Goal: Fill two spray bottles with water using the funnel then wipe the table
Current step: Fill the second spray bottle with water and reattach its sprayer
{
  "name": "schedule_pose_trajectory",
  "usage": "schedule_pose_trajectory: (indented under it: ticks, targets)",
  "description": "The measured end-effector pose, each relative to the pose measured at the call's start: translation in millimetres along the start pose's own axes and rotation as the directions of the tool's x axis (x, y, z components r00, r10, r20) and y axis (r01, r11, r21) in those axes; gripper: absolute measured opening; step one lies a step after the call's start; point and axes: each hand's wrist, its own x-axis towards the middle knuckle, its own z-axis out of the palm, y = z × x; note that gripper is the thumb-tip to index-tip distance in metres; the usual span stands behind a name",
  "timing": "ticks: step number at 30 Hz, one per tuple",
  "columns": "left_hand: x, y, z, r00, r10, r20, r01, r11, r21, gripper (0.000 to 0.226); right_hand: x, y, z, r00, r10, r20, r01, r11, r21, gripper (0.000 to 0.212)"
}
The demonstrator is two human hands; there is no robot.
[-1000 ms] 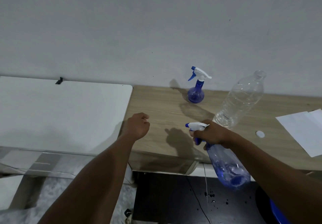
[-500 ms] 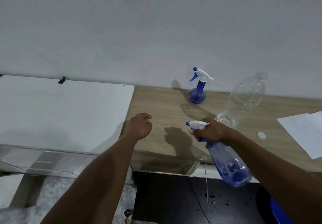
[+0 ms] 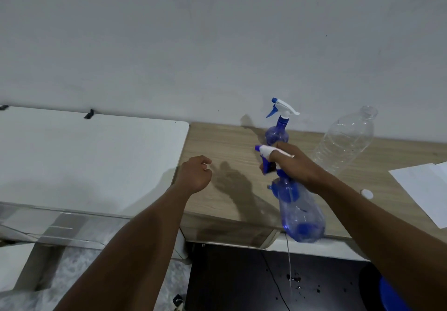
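The right hand (image 3: 294, 165) holds a blue spray bottle (image 3: 300, 216) by its white top, with fingers curled round the neck. The bottle leans. Its nozzle points far and left, and its fat bottom is over the near edge of the wooden table (image 3: 227, 146). The left hand (image 3: 194, 175) is loosely curled, holds nothing and sits to the left. The other spray bottle (image 3: 278, 131) stands far back by the wall, nearer the right hand.

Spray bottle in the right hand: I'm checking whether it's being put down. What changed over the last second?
The right hand, gripping the held spray bottle by its trigger head, moved it forward and up, toward the far spray bottle. Unchanged: the grip, the loosely curled empty left hand, clear bottle, white cap, paper.
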Motion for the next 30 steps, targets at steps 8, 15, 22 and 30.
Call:
schedule_pose_trajectory:
  ticks: [8, 15, 22, 30]
  targets:
    - [22.0, 13.6, -17.1, 0.996, 0.019, -0.086, -0.021, 0.999, -0.025, 0.033, 56.6, -63.3, -20.8, 0.944, -0.27, -0.191, 0.244, 0.958, -0.15, 0.012]
    - [40.8, 21.8, -22.3, 0.995, 0.013, -0.096, -0.017, 0.999, -0.047, 0.036, 130.6, -72.9, -18.8, 0.928, -0.303, -0.218, 0.208, 0.904, -0.374, 0.018]
    - [61.4, 29.4, -18.3, 0.995, 0.065, -0.078, -0.068, 0.997, -0.028, 0.037, 183.3, -50.5, -14.6, 0.959, -0.198, -0.204, 0.082, 0.879, -0.469, 0.013]
    - [66.5, 33.9, -7.3, 0.995, 0.1, -0.009, -0.099, 0.995, 0.014, 0.041, 216.2, -29.0, -16.7, 0.971, -0.183, -0.152, 0.068, 0.825, -0.56, 0.028]
